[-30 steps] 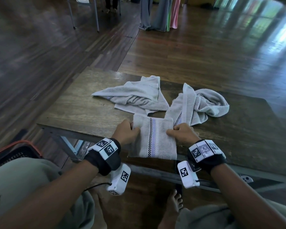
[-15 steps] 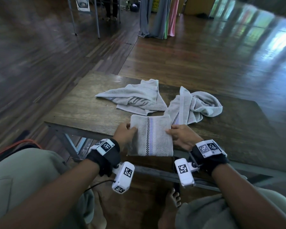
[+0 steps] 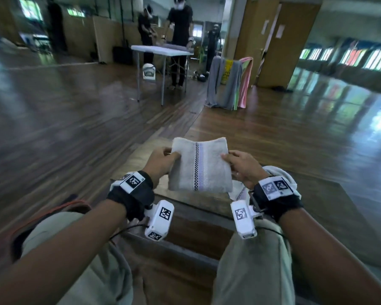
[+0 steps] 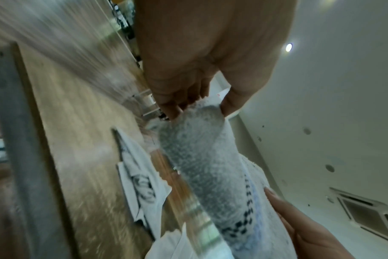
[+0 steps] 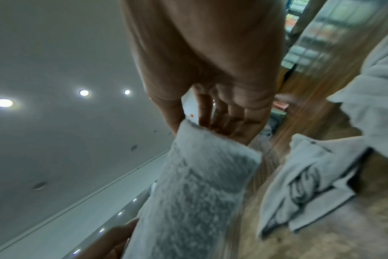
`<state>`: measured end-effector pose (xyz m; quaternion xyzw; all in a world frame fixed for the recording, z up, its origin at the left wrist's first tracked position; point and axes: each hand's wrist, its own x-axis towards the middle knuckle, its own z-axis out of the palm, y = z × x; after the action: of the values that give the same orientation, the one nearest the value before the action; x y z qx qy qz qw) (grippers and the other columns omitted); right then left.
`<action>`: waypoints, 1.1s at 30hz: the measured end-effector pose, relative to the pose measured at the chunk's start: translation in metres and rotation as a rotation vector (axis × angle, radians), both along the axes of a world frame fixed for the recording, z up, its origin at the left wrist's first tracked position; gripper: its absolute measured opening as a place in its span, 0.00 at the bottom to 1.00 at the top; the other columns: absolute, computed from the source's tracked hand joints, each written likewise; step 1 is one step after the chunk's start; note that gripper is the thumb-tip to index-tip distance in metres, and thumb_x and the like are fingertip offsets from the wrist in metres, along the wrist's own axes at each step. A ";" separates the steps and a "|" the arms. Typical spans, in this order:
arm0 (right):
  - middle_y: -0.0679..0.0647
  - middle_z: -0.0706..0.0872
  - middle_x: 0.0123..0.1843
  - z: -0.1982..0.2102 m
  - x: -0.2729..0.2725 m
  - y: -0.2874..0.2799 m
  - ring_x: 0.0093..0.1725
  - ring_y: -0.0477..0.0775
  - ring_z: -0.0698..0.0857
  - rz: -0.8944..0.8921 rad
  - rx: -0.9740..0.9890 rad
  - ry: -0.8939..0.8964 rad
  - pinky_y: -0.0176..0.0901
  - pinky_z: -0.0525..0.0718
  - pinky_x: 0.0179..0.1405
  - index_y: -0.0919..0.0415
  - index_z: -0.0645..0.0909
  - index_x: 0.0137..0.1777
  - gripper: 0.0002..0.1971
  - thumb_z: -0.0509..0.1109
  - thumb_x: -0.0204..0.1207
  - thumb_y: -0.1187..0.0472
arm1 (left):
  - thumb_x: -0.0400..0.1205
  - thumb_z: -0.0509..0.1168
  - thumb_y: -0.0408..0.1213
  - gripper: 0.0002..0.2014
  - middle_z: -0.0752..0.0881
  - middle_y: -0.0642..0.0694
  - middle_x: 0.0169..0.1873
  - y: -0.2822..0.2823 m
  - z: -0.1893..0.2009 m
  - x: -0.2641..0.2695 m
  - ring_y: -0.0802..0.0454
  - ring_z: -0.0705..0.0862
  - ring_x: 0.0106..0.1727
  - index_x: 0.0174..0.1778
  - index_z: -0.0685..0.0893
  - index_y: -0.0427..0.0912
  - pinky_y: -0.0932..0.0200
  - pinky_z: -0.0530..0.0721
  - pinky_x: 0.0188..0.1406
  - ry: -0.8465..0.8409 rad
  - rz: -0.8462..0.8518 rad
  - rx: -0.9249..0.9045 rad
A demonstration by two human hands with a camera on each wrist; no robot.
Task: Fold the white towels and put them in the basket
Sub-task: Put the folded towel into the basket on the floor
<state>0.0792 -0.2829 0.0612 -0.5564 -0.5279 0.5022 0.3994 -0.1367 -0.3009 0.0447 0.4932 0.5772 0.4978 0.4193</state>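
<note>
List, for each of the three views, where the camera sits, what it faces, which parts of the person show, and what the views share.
Head: worn on the head, looking forward and down at the folded towel held by the left hand and right hand; forearms and knees show.
Left wrist: looks along the left hand at its fingers pinching the towel.
Right wrist: looks along the right hand gripping the towel's other edge.
Shared: all three show the folded towel; both wrist views show unfolded towels on the table.
</note>
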 end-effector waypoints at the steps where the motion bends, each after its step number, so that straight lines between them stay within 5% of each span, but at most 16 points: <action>1: 0.56 0.87 0.47 0.011 -0.009 -0.003 0.43 0.54 0.85 0.022 0.017 -0.001 0.46 0.86 0.39 0.64 0.80 0.60 0.13 0.67 0.79 0.58 | 0.82 0.62 0.36 0.10 0.84 0.44 0.50 -0.006 0.011 -0.009 0.53 0.79 0.44 0.57 0.82 0.39 0.62 0.77 0.33 -0.001 0.021 0.022; 8: 0.55 0.85 0.41 0.057 -0.090 -0.008 0.38 0.51 0.83 0.251 0.082 -0.012 0.39 0.83 0.29 0.60 0.81 0.48 0.05 0.66 0.80 0.59 | 0.82 0.64 0.36 0.09 0.83 0.45 0.47 -0.062 0.058 -0.083 0.53 0.80 0.42 0.56 0.82 0.39 0.63 0.78 0.31 0.004 0.235 0.134; 13: 0.56 0.85 0.45 0.061 -0.169 -0.009 0.42 0.53 0.84 0.455 0.092 0.016 0.45 0.83 0.38 0.56 0.80 0.48 0.03 0.68 0.78 0.58 | 0.82 0.64 0.34 0.13 0.82 0.45 0.50 -0.105 0.063 -0.143 0.50 0.80 0.49 0.61 0.80 0.35 0.62 0.79 0.32 -0.010 0.445 0.141; 17: 0.58 0.85 0.46 0.056 -0.227 -0.017 0.43 0.54 0.84 0.623 0.106 0.049 0.51 0.84 0.45 0.61 0.80 0.53 0.07 0.67 0.79 0.60 | 0.81 0.64 0.33 0.07 0.83 0.46 0.45 -0.139 0.054 -0.184 0.51 0.82 0.42 0.55 0.80 0.39 0.63 0.82 0.31 -0.031 0.592 0.128; 22: 0.57 0.87 0.48 0.035 -0.290 -0.025 0.48 0.57 0.85 0.767 0.066 0.041 0.57 0.82 0.56 0.62 0.80 0.60 0.12 0.67 0.79 0.58 | 0.81 0.66 0.32 0.13 0.84 0.40 0.52 -0.171 0.040 -0.228 0.47 0.83 0.49 0.60 0.79 0.33 0.58 0.83 0.38 -0.006 0.736 0.087; 28: 0.56 0.86 0.44 -0.010 -0.343 -0.029 0.42 0.55 0.84 0.837 -0.007 0.031 0.55 0.83 0.51 0.65 0.81 0.59 0.12 0.65 0.80 0.60 | 0.80 0.66 0.34 0.15 0.84 0.40 0.53 -0.184 -0.003 -0.268 0.53 0.82 0.42 0.62 0.79 0.33 0.62 0.78 0.29 0.001 0.857 -0.002; 33: 0.56 0.84 0.39 -0.065 -0.385 -0.013 0.37 0.55 0.80 0.788 -0.083 -0.079 0.40 0.77 0.34 0.64 0.82 0.54 0.09 0.65 0.79 0.62 | 0.82 0.64 0.33 0.13 0.82 0.43 0.44 -0.166 -0.059 -0.298 0.59 0.79 0.32 0.62 0.77 0.35 0.72 0.75 0.16 -0.022 0.884 -0.088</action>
<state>-0.3056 -0.2961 -0.0039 -0.3460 -0.6953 0.6158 0.1327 -0.4347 -0.4670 -0.0143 0.1755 0.7487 0.6094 0.1929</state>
